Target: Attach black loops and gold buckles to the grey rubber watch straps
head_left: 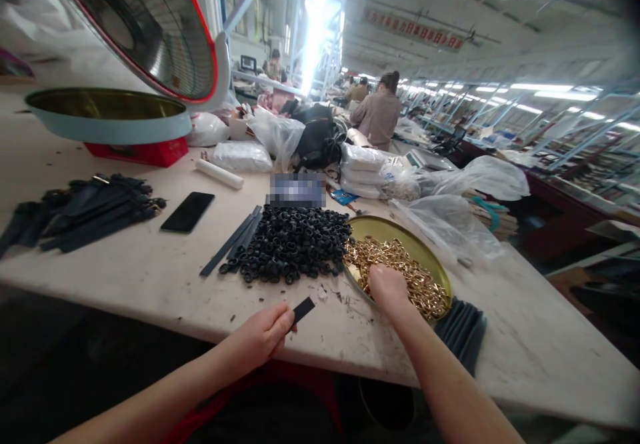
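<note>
Near the table's front edge, my left hand (273, 329) is closed around a short black strap (304, 309), whose flat end sticks out past the thumb. My right hand (387, 285) reaches into a round gold-coloured tray (434, 257) holding a heap of small gold metal clasps (425, 287). Its fingertips are hidden behind the hand, so what they pinch does not show. Left of the tray lies a pile of small black loops (295, 241). Long black strips (233, 241) rest beside the pile, and a stack of dark straps (463, 331) lies by the tray's right side.
Bundled black straps (100, 207) and a phone (188, 212) lie at the left. Behind them stand a scale with a wide pan (110, 129) and a red-rimmed fan (150, 31). Plastic bags (245, 156) line the back. A person (381, 114) stands farther off.
</note>
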The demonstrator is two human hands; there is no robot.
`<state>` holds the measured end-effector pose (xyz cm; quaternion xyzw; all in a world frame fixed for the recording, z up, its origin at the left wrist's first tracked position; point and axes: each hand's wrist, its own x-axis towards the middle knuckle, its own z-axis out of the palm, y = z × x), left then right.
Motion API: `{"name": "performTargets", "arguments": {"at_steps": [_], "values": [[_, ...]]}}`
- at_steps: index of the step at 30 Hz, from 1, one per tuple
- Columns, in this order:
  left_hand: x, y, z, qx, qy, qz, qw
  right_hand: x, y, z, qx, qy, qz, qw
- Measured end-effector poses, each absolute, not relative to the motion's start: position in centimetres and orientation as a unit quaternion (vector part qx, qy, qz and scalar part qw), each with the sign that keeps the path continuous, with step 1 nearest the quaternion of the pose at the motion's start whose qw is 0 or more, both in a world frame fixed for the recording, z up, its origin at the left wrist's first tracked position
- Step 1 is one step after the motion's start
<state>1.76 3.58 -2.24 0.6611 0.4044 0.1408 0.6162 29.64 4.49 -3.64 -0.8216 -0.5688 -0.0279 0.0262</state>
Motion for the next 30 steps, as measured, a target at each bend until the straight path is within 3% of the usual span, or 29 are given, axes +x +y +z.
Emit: {"name": "performTargets", "arguments": {"at_steps": [6, 10, 13, 16, 18, 23, 30], "values": [[0.8, 2.5, -1.1, 0.667, 0.399, 0.164, 0.607, 29.2, 3.6, -1.2, -0.807, -0.575, 0.032, 0.133], [1.0, 2.6, -0.7, 0.648, 0.394, 0.196, 0.621, 25.5, 1.4, 0.1, -0.75, -0.6, 0.155, 0.229], [1.4, 3.0, -0.9, 0.609, 0.371, 0.229, 0.663, 21.2, -0.3, -0.1, -0.676, -0.579, 0.325, 0.318], [1.4, 3.2, -1.1, 0.581, 0.365, 0.238, 0.687, 17.6, -1.2, -0.7, -0.532, -0.403, 0.588, 0.456], [1.1, 3.2, -1.2, 0.561, 0.377, 0.23, 0.7, 16.2, -1.3, -1.1, -0.456, -0.292, 0.68, 0.494], [0.6, 3.3, -2.0, 0.514, 0.384, 0.226, 0.733, 15.1, -1.0, -2.3, -0.401, -0.194, 0.73, 0.518], [1.4, 4.0, -2.5, 0.543, 0.421, 0.169, 0.707, 15.0, -0.9, -3.4, -0.507, -0.299, 0.657, 0.471]]}}
